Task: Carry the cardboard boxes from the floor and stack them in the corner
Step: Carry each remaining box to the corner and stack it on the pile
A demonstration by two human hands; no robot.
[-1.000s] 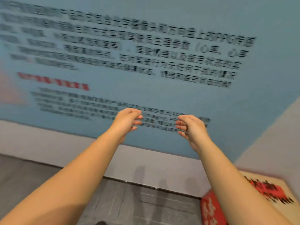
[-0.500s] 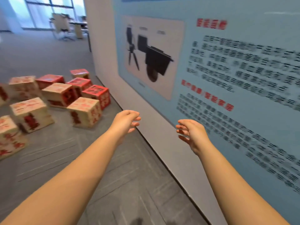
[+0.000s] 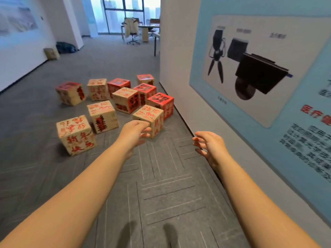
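Observation:
Several cardboard boxes with red and black writing lie scattered on the grey carpet ahead. The nearest box (image 3: 150, 118) sits by the wall, a red-topped box (image 3: 161, 101) behind it, and another tan box (image 3: 75, 134) lies to the left. My left hand (image 3: 135, 132) is stretched forward in the air, overlapping the nearest box in view, fingers loosely curled and holding nothing. My right hand (image 3: 208, 145) hovers at the same height near the wall, fingers relaxed and spread, empty. Both hands are still short of the boxes.
A white wall with a large blue poster (image 3: 259, 72) runs along my right. Grey carpet (image 3: 161, 194) lies between me and the boxes. Far back stand a desk and an office chair (image 3: 132, 31) by windows. A small box and dark bag (image 3: 60, 49) sit at the left wall.
My view has swung left from the poster wall toward the floor boxes, which now lie centred and closer. Both arms stay stretched out, and the hands have opened slightly.

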